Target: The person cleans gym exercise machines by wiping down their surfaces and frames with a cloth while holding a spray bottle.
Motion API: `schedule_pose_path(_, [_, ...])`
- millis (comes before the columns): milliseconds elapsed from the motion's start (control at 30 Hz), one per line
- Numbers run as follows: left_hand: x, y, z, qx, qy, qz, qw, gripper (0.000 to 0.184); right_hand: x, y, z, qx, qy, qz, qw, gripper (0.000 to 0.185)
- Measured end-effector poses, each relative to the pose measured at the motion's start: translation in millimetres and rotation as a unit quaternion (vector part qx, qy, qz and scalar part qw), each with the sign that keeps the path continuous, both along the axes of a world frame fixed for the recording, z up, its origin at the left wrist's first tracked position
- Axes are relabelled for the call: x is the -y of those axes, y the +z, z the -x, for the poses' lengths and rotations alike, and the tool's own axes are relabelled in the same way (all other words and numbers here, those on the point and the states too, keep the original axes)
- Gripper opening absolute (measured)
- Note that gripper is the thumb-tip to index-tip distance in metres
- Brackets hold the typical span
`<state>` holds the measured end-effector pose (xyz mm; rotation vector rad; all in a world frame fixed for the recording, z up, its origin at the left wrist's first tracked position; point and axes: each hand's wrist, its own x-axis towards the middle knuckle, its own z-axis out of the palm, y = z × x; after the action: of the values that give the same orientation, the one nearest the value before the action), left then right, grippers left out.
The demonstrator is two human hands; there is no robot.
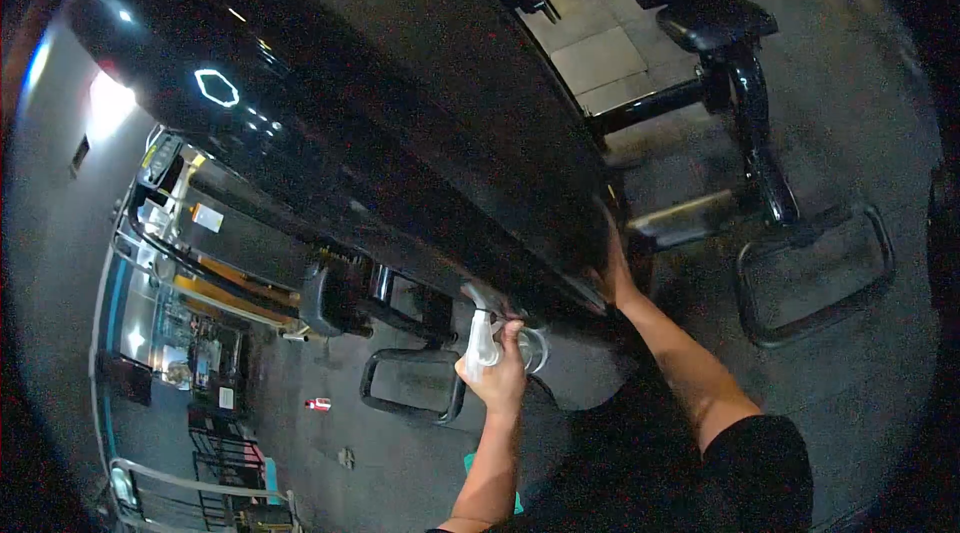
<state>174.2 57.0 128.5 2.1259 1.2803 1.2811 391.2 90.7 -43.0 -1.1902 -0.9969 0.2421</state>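
Note:
My left hand (498, 370) is closed around a spray bottle with a white trigger head (483, 341); part of its clear body (537, 351) shows beyond my fingers. The bottle is beside the lower edge of a long, glossy black machine panel (400, 163). My right hand (620, 278) reaches against the panel's far lower end. Its fingers are dark and partly hidden there, so I cannot make out whether they hold anything.
To the right stand a black padded seat (715, 21) and a looped floor frame (815, 278). Another looped frame (412, 385) is near my left arm. A red-and-white can-like object (318, 404) lies on the dark floor. Gym machines and a railing (200, 483) are at left.

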Motion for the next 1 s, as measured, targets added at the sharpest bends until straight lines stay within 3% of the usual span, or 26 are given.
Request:
schedule_pose_path(33, [-1, -2, 1, 0.011, -0.009, 0.003, 1.000, 0.034, 1, -45, 8, -0.173, 0.062, -0.034, 0.982, 0.107])
schedule_pose_path(67, [-1, -3, 2, 0.023, -0.019, 0.005, 1.000, 0.034, 2, -43, 12, -0.340, 0.122, -0.067, 0.930, 0.103])
schedule_pose_path(100, [0, -3, 5, 0.003, -0.015, -0.002, 1.000, 0.034, -3, -37, 9, -0.335, 0.124, -0.072, 0.931, 0.103])
schedule_pose_path(133, [-2, -3, 5, -0.012, -0.010, -0.014, 1.000, 0.034, -10, -28, 3, -0.219, 0.081, -0.047, 0.971, 0.105])
schedule_pose_path(167, [1, 5, 1, 0.002, -0.015, -0.005, 1.000, 0.035, -8, 16, 1, -0.097, 0.037, -0.023, 0.994, 0.107])
schedule_pose_path(233, [-8, -5, 5, -0.004, -0.007, -0.005, 1.000, 0.031, -11, 103, -6, 0.152, -0.073, 0.015, 0.986, 0.110])
schedule_pose_path(300, [-10, -14, 13, -0.022, 0.011, 0.010, 1.000, 0.026, -42, 194, -24, 0.144, -0.002, -0.035, 0.989, 0.113])
schedule_pose_path(333, [-13, -15, 14, -0.038, 0.009, -0.006, 0.999, 0.024, -59, 254, -24, 0.187, -0.079, 0.034, 0.978, 0.104])
schedule_pose_path(367, [-13, -15, 13, -0.060, 0.008, -0.022, 0.998, 0.021, -65, 315, -24, 0.265, -0.134, -0.074, 0.952, 0.081])
schedule_pose_path(400, [-15, -13, 13, -0.061, -0.004, -0.093, 0.994, 0.021, -89, 366, -30, 0.262, -0.138, -0.158, 0.942, 0.062])
schedule_pose_path(433, [-18, -17, 13, -0.041, -0.011, -0.093, 0.995, 0.021, -92, 426, -28, 0.308, -0.200, -0.193, 0.910, 0.056])
schedule_pose_path(500, [-16, -16, 13, -0.048, 0.004, -0.053, 0.997, 0.021, -86, 513, -28, 0.365, -0.198, -0.267, 0.870, 0.062])
schedule_pose_path(600, [-12, -8, 10, -0.067, -0.001, -0.067, 0.996, 0.022, -88, 560, -45, 0.415, -0.190, -0.311, 0.833, 0.081])
schedule_pose_path(700, [-11, -7, 8, -0.042, -0.011, -0.066, 0.997, 0.023, -89, 493, -39, 0.411, -0.223, -0.273, 0.841, 0.090])
schedule_pose_path(733, [-9, -6, 8, -0.023, -0.014, -0.063, 0.998, 0.022, -83, 460, -37, 0.363, -0.147, -0.324, 0.861, 0.079])
schedule_pose_path(767, [-8, -6, 9, -0.027, -0.014, -0.061, 0.998, 0.022, -72, 427, -31, 0.324, -0.130, -0.261, 0.900, 0.078])
schedule_pose_path(800, [-9, -7, 9, -0.036, -0.011, -0.061, 0.997, 0.021, -72, 383, -31, 0.306, -0.121, -0.213, 0.920, 0.121])
schedule_pose_path(833, [-9, -8, 10, -0.047, -0.007, -0.060, 0.997, 0.019, -64, 337, -28, 0.242, -0.064, -0.186, 0.950, 0.127])
schedule_pose_path(867, [-9, -10, 9, -0.051, -0.007, -0.053, 0.997, 0.019, -50, 292, -25, 0.265, -0.112, -0.188, 0.939, 0.131])
schedule_pose_path(900, [-9, -12, 8, -0.042, -0.010, -0.055, 0.998, 0.018, -45, 246, -25, 0.212, -0.078, -0.137, 0.964, 0.132])
schedule_pose_path(967, [-4, -11, 12, -0.055, -0.004, -0.032, 0.998, 0.020, -35, 153, -21, 0.088, 0.010, -0.059, 0.994, 0.115])
schedule_pose_path(1000, [-4, -9, 11, -0.073, 0.002, -0.008, 0.997, 0.021, -26, 124, -12, -0.170, 0.110, -0.034, 0.979, 0.102])
